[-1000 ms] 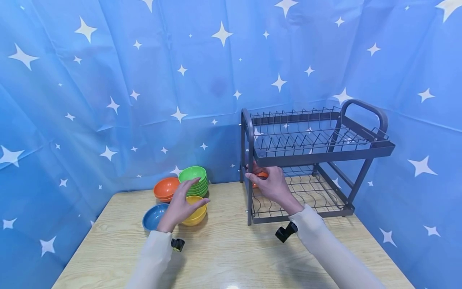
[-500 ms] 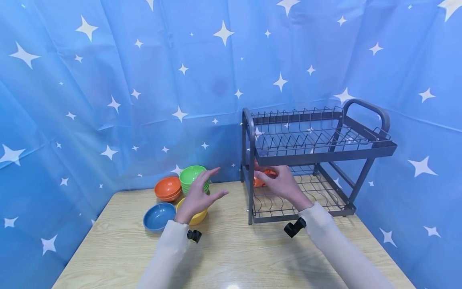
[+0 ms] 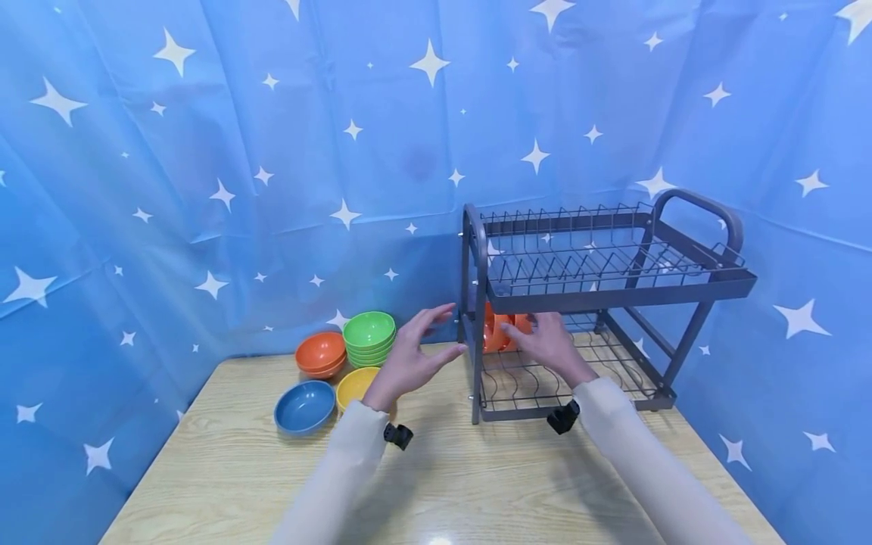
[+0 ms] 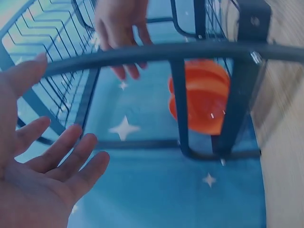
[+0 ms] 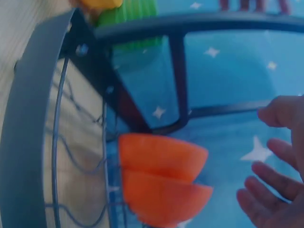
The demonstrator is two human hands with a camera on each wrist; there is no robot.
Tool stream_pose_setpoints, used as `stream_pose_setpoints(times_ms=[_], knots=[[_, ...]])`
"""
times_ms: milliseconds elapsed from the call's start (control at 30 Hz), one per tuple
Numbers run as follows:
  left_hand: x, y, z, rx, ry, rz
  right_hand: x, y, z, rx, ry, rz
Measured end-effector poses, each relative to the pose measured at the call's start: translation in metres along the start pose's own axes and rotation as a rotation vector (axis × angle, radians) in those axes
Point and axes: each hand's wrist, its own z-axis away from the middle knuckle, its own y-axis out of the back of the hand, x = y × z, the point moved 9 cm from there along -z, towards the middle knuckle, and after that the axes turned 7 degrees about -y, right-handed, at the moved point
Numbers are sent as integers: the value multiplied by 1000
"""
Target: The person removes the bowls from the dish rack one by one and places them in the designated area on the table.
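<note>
Under the rack's [image 3: 606, 295] upper tier, at the left end of the lower shelf, I see two orange bowls [image 3: 500, 331] standing on edge, nested — just left of my right hand [image 3: 552, 347], whose relaxed fingers grasp nothing. It is the nearer hand; my left hand [image 3: 412, 362] hovers outside the rack's left post, fingers spread and released, apart from everything. On the counter [image 3: 477, 484] to the left I count one blue bowl [image 3: 304, 406], one yellow bowl [image 3: 356, 386], an orange stack [image 3: 320, 353] of apparently two, and a green stack [image 3: 369, 337] — several bowls, number unclear.
</note>
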Motion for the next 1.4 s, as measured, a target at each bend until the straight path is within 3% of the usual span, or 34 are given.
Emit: stream_pose_setpoints(times_ms=[200, 433, 700, 1033, 1400], knots=[[16, -13, -16, 22, -40, 100, 17, 0, -16, 54, 23, -5], [26, -22, -27, 51, -25, 126, 52, -11, -29, 17, -139, -24], [28, -19, -29, 149, -50, 112, 76, -26, -31, -57, -293, -82], [28, -25, -32, 160, -73, 101, 85, -30, -35, -35, -315, -141], [27, -25, -32, 172, -88, 120, 81, -31, -36, -12, -325, -131]])
